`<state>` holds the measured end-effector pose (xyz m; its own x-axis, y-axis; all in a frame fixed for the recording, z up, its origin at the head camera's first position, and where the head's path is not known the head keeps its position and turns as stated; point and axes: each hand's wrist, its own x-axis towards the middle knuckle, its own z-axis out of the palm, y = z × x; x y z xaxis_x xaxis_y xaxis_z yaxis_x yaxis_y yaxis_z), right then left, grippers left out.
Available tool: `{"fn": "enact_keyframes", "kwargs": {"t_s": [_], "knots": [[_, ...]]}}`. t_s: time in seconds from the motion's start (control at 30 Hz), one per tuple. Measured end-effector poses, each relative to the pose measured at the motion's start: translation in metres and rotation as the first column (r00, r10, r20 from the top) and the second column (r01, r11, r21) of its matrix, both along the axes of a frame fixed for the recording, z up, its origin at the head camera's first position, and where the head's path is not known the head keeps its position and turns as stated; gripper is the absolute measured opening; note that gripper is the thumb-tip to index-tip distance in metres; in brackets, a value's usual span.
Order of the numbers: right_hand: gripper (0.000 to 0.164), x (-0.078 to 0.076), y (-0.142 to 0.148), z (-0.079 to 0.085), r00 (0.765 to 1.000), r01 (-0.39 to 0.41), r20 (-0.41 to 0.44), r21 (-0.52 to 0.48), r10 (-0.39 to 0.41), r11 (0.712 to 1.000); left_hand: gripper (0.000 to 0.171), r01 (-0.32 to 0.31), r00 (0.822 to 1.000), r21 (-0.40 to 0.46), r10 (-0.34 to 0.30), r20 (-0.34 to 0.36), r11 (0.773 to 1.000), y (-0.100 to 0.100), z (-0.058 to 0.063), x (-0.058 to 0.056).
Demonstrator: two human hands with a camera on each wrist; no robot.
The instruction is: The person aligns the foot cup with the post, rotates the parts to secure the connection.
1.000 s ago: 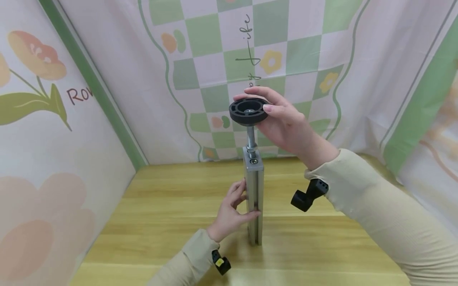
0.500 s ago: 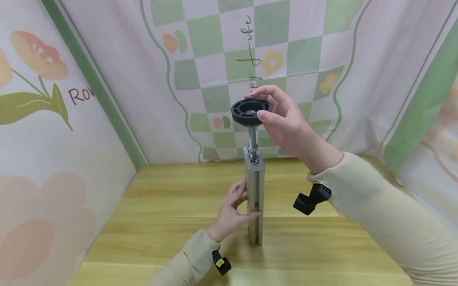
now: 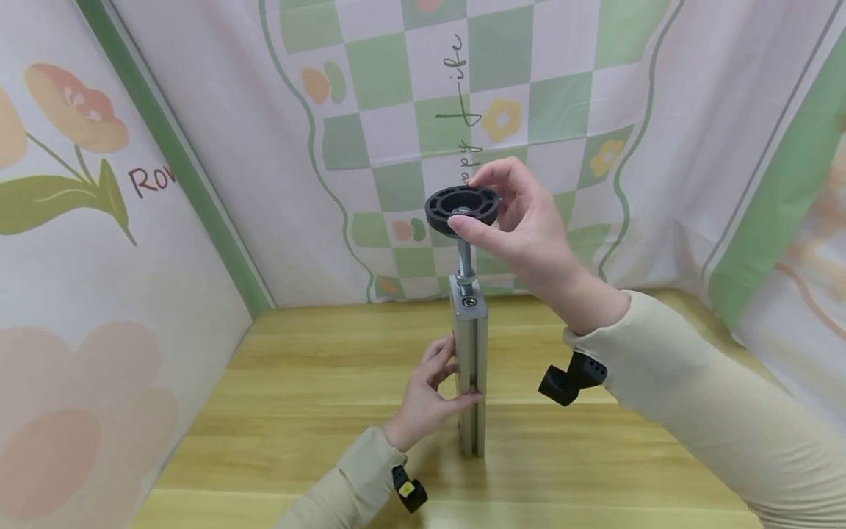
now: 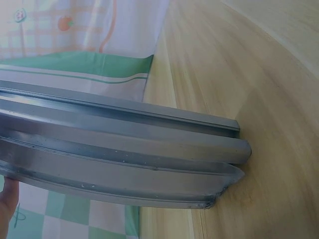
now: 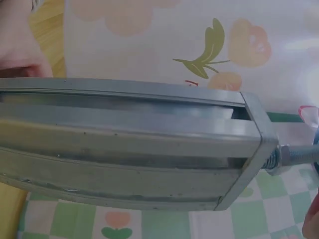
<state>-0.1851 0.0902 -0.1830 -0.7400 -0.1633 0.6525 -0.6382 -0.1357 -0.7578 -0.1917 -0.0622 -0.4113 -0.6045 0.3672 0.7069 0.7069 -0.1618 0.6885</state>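
A silver slotted aluminium profile (image 3: 467, 353) stands upright on the wooden table (image 3: 568, 455). Its top is capped by a metal end plate (image 3: 474, 311) with a screw in it. From this plate rises a threaded rod (image 3: 464, 256) with a nut (image 5: 285, 155) low on it, bearing a round black levelling foot (image 3: 436, 219). My right hand (image 3: 532, 228) holds the foot's rim, thumb over the near edge and fingers round the right and far side. Lower down, my left hand (image 3: 423, 400) grips the profile, thumb across its near face. The left wrist view shows the profile's bottom end (image 4: 234, 164) at the tabletop.
Printed curtains (image 3: 370, 132) hang behind the table and along both sides. Each sleeve carries a black wrist mount, the right one (image 3: 571, 378) sticking out beside the profile.
My right hand has turned round the foot's rim, its thumb sliding from the right side to the near edge and its fingers curling in. The left hand and the profile have stayed in place.
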Motion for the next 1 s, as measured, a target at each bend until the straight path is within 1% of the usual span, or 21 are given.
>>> {"fn": "enact_keyframes", "kwargs": {"t_s": [0.1,0.17,0.23,0.33,0.4,0.43,0.57,0.63,0.67,0.7,0.73,0.77,0.83,0.93,1.0], "knots": [[0.035,0.001,-0.004,0.000,0.990,0.134,-0.052,0.035,-0.132,0.990,0.106,-0.001,1.000,-0.004,0.001,0.018,1.000,0.000,0.000,0.001],[0.037,0.002,-0.007,-0.001,0.973,0.217,-0.089,0.054,-0.212,0.975,0.105,-0.004,0.999,-0.009,0.004,0.040,1.000,0.000,0.001,0.002],[0.040,0.002,-0.009,-0.002,0.955,0.277,-0.123,0.064,-0.268,0.959,0.104,-0.007,0.998,-0.014,0.007,0.060,1.000,0.001,0.002,0.002],[0.043,0.002,-0.012,-0.003,0.937,0.317,-0.169,0.047,-0.305,0.947,0.103,-0.007,0.998,-0.016,0.009,0.069,1.000,0.001,0.002,0.002],[0.045,0.002,-0.012,-0.005,0.924,0.335,-0.207,0.033,-0.321,0.942,0.104,-0.005,0.998,-0.013,0.006,0.058,1.000,0.001,0.001,0.002],[0.046,0.003,-0.013,-0.006,0.915,0.348,-0.227,0.028,-0.333,0.937,0.104,-0.003,0.999,-0.013,0.004,0.052,1.000,0.001,0.001,0.002],[0.053,0.003,-0.014,-0.009,0.866,0.426,-0.301,0.024,-0.400,0.904,0.105,0.000,0.999,-0.014,0.001,0.038,1.000,0.000,0.000,0.001],[0.056,0.002,-0.014,-0.009,0.852,0.446,-0.318,0.022,-0.416,0.895,0.105,-0.001,0.999,-0.016,0.002,0.044,1.000,0.000,0.000,0.001],[0.057,0.002,-0.014,-0.009,0.849,0.449,-0.321,0.021,-0.419,0.893,0.104,-0.002,0.999,-0.017,0.002,0.047,1.000,0.000,-0.001,0.001],[0.057,0.002,-0.014,-0.009,0.851,0.444,-0.322,0.019,-0.415,0.896,0.104,-0.002,0.999,-0.018,0.003,0.048,1.000,0.000,-0.001,0.001],[0.057,0.001,-0.014,-0.009,0.858,0.430,-0.317,0.015,-0.404,0.903,0.104,-0.003,0.999,-0.019,0.004,0.049,1.000,0.000,-0.001,0.001],[0.056,0.001,-0.013,-0.009,0.867,0.412,-0.312,0.011,-0.389,0.911,0.104,-0.004,0.999,-0.019,0.005,0.050,1.000,0.000,-0.001,0.001],[0.051,0.000,-0.011,-0.009,0.892,0.359,-0.291,-0.005,-0.345,0.933,0.104,-0.005,0.999,-0.018,0.006,0.050,1.000,0.000,-0.001,0.002],[0.037,-0.004,-0.007,-0.008,0.943,0.230,-0.235,-0.046,-0.234,0.972,0.104,-0.005,0.999,-0.013,0.006,0.050,1.000,0.000,-0.001,0.002],[0.029,-0.008,-0.004,-0.007,0.972,0.133,-0.187,-0.077,-0.145,0.988,0.104,-0.004,0.999,-0.010,0.004,0.049,1.000,0.001,-0.001,0.001]]}}
